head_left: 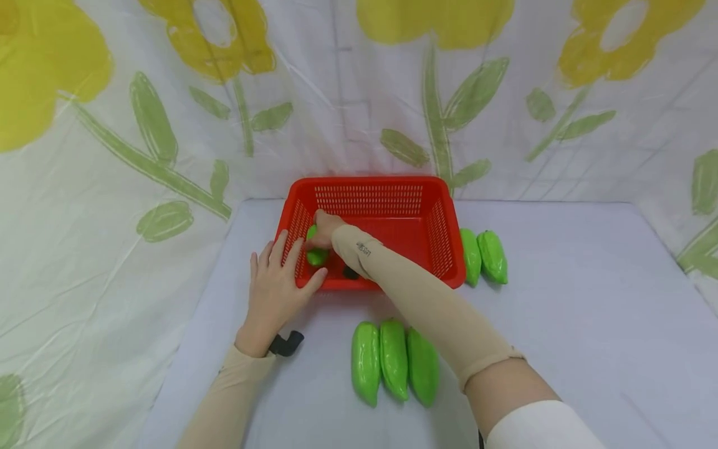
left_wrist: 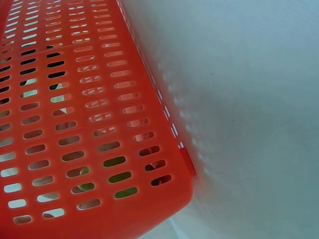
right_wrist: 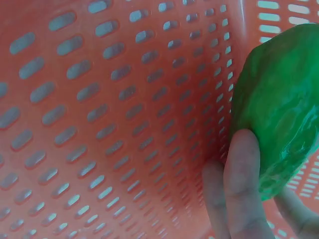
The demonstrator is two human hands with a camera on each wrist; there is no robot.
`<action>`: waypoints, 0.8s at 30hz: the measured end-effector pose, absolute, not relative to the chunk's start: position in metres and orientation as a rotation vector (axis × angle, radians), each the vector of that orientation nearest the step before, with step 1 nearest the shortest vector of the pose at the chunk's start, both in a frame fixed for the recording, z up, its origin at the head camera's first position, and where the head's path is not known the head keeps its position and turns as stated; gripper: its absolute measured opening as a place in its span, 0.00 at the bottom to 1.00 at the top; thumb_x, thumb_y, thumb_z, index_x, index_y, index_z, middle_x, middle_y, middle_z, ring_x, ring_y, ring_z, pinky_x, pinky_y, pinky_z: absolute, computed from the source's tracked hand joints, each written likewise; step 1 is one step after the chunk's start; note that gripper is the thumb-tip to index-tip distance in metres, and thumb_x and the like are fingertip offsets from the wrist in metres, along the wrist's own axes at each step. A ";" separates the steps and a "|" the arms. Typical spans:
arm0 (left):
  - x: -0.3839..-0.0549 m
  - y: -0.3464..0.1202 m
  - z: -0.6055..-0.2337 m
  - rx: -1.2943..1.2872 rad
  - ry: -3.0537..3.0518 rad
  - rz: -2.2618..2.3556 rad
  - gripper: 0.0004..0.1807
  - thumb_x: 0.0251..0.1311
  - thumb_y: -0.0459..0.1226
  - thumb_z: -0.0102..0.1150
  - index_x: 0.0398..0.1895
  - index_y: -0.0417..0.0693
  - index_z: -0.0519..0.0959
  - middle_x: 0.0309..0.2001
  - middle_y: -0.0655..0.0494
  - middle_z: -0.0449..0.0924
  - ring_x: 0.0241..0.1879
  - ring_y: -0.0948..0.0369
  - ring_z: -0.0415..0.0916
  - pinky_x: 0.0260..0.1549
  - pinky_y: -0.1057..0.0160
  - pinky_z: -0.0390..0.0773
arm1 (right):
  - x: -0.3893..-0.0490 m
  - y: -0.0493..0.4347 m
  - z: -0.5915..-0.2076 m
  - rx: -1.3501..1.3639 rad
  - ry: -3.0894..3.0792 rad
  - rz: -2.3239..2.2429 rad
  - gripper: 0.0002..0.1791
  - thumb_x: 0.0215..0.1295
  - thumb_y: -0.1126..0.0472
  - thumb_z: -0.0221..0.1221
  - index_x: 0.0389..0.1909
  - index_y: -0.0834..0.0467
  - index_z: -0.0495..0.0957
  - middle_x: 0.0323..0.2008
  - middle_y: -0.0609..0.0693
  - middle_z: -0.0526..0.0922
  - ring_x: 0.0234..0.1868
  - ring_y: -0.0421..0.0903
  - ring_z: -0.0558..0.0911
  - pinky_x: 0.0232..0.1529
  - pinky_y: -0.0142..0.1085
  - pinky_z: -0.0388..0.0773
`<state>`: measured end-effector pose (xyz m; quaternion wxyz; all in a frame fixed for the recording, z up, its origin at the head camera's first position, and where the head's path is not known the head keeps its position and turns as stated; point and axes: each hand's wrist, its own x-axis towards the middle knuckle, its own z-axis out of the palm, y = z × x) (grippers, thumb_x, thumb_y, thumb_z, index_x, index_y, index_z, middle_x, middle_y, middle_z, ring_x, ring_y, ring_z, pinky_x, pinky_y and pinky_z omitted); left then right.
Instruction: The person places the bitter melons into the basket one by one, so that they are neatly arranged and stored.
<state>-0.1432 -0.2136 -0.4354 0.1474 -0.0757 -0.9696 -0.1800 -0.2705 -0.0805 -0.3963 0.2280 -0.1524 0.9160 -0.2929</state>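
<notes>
My right hand (head_left: pixel 328 229) reaches down into the left end of a red basket (head_left: pixel 367 284). It grips a long, shiny green fruit (right_wrist: pixel 281 99), shaped like an unripe mango, with fingers and thumb on opposite sides near its lower end. In the head view part of this fruit is hidden by the hand. My left hand (head_left: pixel 275 293) lies with spread, straight fingers at the basket's front left corner, the fingertips and thumb right at the rim. The left wrist view shows the basket's slotted wall (left_wrist: pixel 75 134), with green glimpsed through a few slots.
Three more green fruits (head_left: pixel 394 360) lie side by side on the white table (head_left: pixel 572 312) in front of the basket. Two others (head_left: pixel 493 257) lie against or near its right end. A white cloth with painted flowers (head_left: pixel 348 112) hangs behind.
</notes>
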 end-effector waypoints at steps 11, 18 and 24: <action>-0.143 -0.213 -0.436 -0.215 -2.799 -0.520 0.44 0.65 0.63 0.57 0.75 0.46 0.69 0.79 0.38 0.58 0.74 0.32 0.58 0.70 0.22 0.49 | -0.271 -0.081 -0.397 -0.360 2.528 -0.737 0.43 0.63 0.45 0.71 0.70 0.60 0.62 0.56 0.58 0.78 0.55 0.52 0.78 0.57 0.42 0.80; -0.143 -0.213 -0.435 -0.210 -2.799 -0.523 0.44 0.64 0.64 0.57 0.75 0.46 0.69 0.79 0.38 0.58 0.74 0.32 0.58 0.70 0.22 0.48 | -0.272 -0.079 -0.397 -0.346 2.536 -0.711 0.44 0.62 0.41 0.70 0.70 0.59 0.62 0.56 0.58 0.79 0.54 0.51 0.80 0.58 0.42 0.81; -0.143 -0.213 -0.435 -0.217 -2.795 -0.521 0.44 0.64 0.63 0.57 0.75 0.45 0.69 0.79 0.38 0.59 0.74 0.32 0.58 0.70 0.22 0.49 | -0.272 -0.076 -0.395 -0.338 2.515 -0.717 0.49 0.63 0.41 0.69 0.76 0.59 0.57 0.62 0.58 0.76 0.60 0.53 0.77 0.69 0.48 0.75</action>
